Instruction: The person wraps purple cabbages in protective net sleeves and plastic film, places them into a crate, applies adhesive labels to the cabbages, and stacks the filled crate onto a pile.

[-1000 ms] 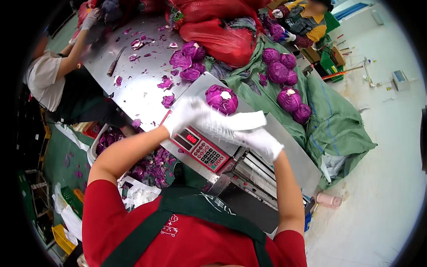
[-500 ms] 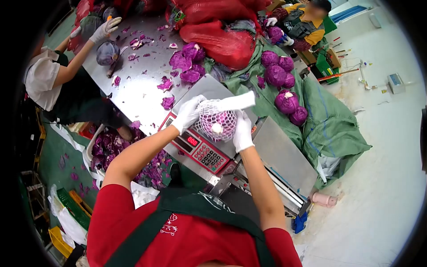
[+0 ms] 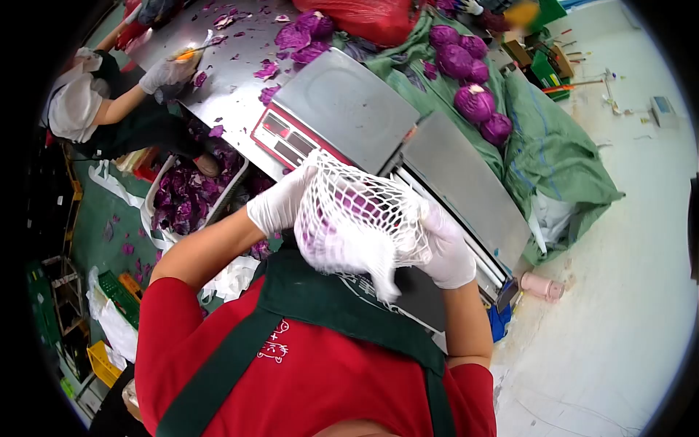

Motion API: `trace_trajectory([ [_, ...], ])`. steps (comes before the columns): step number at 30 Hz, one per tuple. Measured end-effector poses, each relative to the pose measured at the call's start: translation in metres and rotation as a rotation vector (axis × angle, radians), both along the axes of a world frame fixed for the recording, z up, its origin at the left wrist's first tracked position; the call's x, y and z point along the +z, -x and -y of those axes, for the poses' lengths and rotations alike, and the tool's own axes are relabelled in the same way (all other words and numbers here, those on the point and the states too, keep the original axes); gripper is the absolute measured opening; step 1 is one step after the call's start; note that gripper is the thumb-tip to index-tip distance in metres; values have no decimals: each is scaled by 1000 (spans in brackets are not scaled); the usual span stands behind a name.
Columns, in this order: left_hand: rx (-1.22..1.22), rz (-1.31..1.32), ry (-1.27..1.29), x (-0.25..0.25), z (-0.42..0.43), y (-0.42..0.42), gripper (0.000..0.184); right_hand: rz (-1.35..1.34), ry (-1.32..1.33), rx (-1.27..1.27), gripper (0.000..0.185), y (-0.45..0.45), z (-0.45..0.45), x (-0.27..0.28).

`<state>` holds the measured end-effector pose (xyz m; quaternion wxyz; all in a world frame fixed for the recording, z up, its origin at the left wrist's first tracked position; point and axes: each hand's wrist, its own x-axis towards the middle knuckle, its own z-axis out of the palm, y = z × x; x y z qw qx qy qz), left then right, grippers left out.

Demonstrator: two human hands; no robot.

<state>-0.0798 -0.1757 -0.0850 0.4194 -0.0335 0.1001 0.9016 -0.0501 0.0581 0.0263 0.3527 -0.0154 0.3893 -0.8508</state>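
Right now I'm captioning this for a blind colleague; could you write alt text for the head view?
A person's gloved left hand and right hand hold a white mesh sleeve around a red cabbage, near a weighing scale. Loose red cabbages lie on a green sack.

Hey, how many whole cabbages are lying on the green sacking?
6 visible: four cabbages clustered toward the top, two cabbages just below. Others may be hidden behind them or beyond the top edge.
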Motion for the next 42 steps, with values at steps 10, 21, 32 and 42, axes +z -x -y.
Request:
trace_trajectory([
  [10, 152, -86, 112, -4, -121, -94, 46, -105, -756, -318, 15, -118, -113, -42],
  [21, 480, -328, 791, 77, -194, -121, 51, 254, 45, -512, 51, -156, -143, -48],
  [32, 631, -978, 828, 86, -308, 13, 54, -135, -269, -857, 45, 11, -212, -24],
  [42, 328, -1299, 862, 5, -314, 45, 66, -377, -586, -963, 22, 36, -250, -109],
])
